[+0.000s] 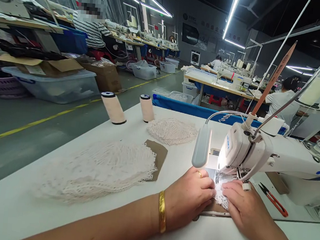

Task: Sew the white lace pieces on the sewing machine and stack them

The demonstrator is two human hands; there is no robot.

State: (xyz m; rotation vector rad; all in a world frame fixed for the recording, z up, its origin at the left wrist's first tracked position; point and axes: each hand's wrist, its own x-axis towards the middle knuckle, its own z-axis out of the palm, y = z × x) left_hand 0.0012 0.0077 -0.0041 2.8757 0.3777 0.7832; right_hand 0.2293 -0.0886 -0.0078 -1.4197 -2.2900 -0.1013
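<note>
A small piece of white lace [220, 200] lies under the needle area of a white sewing machine [230, 148], lit by a lamp. On its left edge, the curled fingers of my left hand [188, 197] grip and press the lace. From the other side my right hand [246, 206] holds it too, fingers bent and close to the presser foot. The fingertips of both hands are partly hidden. Orange-handled thread snips [274, 201] rest to the right of my right hand. Left of my left hand is a large stack of white lace pieces [102, 167].
Behind the stack are brown card [160, 161], a smaller lace pile [172, 131] and two thread cones [113, 108]. A grey lamp head [201, 146] hangs beside the machine. Plastic bins [59, 85] stand across the aisle, where other people sit at machines.
</note>
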